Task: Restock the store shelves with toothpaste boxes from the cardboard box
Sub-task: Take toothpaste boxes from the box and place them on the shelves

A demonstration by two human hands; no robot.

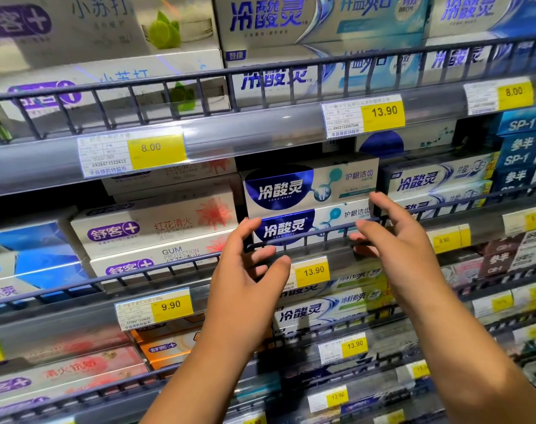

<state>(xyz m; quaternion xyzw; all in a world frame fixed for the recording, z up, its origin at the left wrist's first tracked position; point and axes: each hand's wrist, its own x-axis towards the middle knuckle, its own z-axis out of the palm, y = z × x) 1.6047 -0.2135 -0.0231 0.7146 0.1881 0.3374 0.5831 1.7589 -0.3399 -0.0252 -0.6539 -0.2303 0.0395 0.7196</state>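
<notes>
Two stacked white-and-dark-blue toothpaste boxes lie on the middle shelf, the upper box (309,185) above the lower box (306,224), behind a wire rail (309,237). My left hand (245,270) hovers open at the left end of the lower box, fingers spread near the rail. My right hand (395,234) is open at the boxes' right end, fingertips by the rail. Neither hand holds anything. The cardboard box is out of view.
White boxes with a red flower (156,224) stand left of the blue ones, more blue-white boxes (435,179) to the right. Yellow price tags (312,270) line the shelf edges. Shelves above and below are stocked with boxes behind wire rails.
</notes>
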